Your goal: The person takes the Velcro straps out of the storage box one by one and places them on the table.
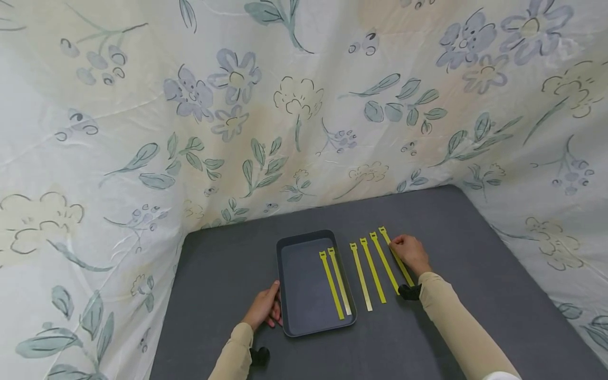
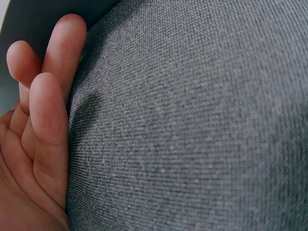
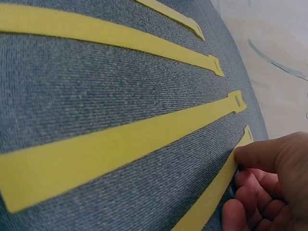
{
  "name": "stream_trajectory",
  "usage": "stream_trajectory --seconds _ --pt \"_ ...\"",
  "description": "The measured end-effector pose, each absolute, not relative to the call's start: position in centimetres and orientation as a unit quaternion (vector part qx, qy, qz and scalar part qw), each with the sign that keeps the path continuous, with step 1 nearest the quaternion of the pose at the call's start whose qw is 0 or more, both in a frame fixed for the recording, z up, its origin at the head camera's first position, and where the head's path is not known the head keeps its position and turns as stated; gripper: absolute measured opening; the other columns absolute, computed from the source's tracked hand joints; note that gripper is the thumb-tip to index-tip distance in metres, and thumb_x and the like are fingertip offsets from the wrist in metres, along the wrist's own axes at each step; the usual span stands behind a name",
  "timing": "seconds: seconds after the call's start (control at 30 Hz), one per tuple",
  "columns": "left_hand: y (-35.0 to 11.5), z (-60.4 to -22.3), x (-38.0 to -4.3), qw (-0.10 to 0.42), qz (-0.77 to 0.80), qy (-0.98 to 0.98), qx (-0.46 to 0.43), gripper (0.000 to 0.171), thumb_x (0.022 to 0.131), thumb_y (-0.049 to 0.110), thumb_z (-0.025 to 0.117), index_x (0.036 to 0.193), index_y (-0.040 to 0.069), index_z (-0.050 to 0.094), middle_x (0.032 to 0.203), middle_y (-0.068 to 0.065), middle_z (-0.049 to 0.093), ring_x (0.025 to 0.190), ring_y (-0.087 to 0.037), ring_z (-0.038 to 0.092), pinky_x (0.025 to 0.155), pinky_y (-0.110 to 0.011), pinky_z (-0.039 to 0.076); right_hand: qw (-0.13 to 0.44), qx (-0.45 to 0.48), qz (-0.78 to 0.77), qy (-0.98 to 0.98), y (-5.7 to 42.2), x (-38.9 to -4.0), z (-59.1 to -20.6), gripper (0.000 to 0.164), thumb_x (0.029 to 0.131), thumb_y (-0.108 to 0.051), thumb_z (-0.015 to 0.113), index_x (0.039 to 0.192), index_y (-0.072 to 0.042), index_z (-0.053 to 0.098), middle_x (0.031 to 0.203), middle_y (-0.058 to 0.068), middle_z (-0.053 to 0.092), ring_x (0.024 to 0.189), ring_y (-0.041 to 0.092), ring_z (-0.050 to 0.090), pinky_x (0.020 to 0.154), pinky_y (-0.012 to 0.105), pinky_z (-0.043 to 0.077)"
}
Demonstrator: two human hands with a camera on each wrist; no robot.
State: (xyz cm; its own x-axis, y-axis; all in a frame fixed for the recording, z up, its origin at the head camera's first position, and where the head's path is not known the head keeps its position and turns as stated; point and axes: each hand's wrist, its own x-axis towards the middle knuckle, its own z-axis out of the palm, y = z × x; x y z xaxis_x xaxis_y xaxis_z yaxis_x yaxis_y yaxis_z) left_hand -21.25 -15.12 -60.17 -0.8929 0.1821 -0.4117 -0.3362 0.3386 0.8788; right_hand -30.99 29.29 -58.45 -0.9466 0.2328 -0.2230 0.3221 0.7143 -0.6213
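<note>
At the right, my right hand (image 1: pixel 412 252) pinches the outermost yellow hook-and-loop cable tie (image 3: pixel 211 195) near its slotted head, thumb on its edge. Several more yellow cable ties lie side by side between it and the tray, among them a flat one (image 1: pixel 383 264) right beside the hand. My left hand (image 1: pixel 263 306) holds the left rim of a dark grey tray (image 1: pixel 295 334), thumb at the rim and the other fingers low along the outer wall. Inside the tray, two cable ties (image 1: pixel 332 287) lie along its right side, heads pointing away.
Dark grey cloth covers the table (image 1: pixel 218 274). A floral curtain (image 1: pixel 304 126) hangs behind the table's far edge and along both sides. Black wrist mounts (image 1: pixel 409 292) sit under the sleeves.
</note>
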Motion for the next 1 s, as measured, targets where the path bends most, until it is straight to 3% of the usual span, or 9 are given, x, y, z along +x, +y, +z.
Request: stream_trajectory --seconds 0.27,0.53,0.8,1.0 --pt "-15.3 -60.0 -21.3 0.223 0.572 0.788 -0.051 0.068 0.102 0.068 0.034 0.094 0.004 0.057 0.051 0.001 0.057 0.046 -0.016 0.066 0.039 -0.028 0.048 0.063 0.132 -0.428 0.892 29.9 -31.0 -59.0 0.041 0.102 -0.034 0.057 0.12 0.001 0.065 0.105 0.017 0.068 0.082 0.021 0.063 0.066 0.031 0.053" --pt "-15.3 -60.2 -21.2 0.224 0.575 0.785 -0.051 0.069 0.101 0.069 0.034 0.094 0.004 0.057 0.05 0.001 0.057 0.046 -0.017 0.066 0.039 -0.028 0.048 0.088 0.129 -0.527 0.836 29.8 -31.0 -57.7 0.042 0.104 -0.03 0.055 0.127 0.004 0.057 0.096 0.009 0.064 0.077 0.015 0.06 0.066 0.028 0.052" --pt "-15.2 -60.2 -21.1 0.224 0.576 0.785 -0.046 0.069 0.102 0.068 0.034 0.093 0.004 0.057 0.05 0.002 0.057 0.046 -0.016 0.066 0.039 -0.027 0.048 0.092 0.086 -0.538 0.834 27.1 -31.1 -54.1 0.046 0.104 -0.031 0.055 0.137 0.001 0.051 0.118 0.027 0.063 0.089 0.032 0.064 0.078 0.042 0.056" --pt "-15.1 -60.2 -21.1 0.224 0.578 0.783 -0.05 0.07 0.101 0.069 0.035 0.092 0.004 0.057 0.05 0.002 0.057 0.045 -0.015 0.065 0.039 -0.027 0.048 0.097 0.051 -0.554 0.825 24.4 -31.2 -51.6 0.044 0.104 -0.028 0.057 0.137 0.001 0.052 0.111 0.019 0.066 0.077 0.021 0.061 0.08 0.049 0.055"
